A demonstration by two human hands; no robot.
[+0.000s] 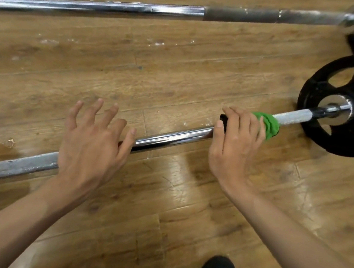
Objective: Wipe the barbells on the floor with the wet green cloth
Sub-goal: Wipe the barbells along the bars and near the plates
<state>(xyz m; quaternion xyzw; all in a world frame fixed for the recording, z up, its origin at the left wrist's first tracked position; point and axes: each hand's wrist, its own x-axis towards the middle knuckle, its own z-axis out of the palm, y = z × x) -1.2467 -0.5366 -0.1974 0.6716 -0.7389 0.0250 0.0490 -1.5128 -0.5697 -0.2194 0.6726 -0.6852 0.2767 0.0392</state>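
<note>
Wood floor (179, 67); barbell (171, 138) slants lower-left to upper-right.

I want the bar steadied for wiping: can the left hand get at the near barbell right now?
Likely yes: the left hand is open over the near barbell, holding nothing; the right hand and green cloth sit further along it.

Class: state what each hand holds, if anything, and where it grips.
Right hand grips the green cloth wrapped round the near barbell. Left hand holds nothing.

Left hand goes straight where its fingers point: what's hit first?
The left hand lies over the near barbell; beyond is bare floor, then likely the far barbell. Height unclear.
</note>
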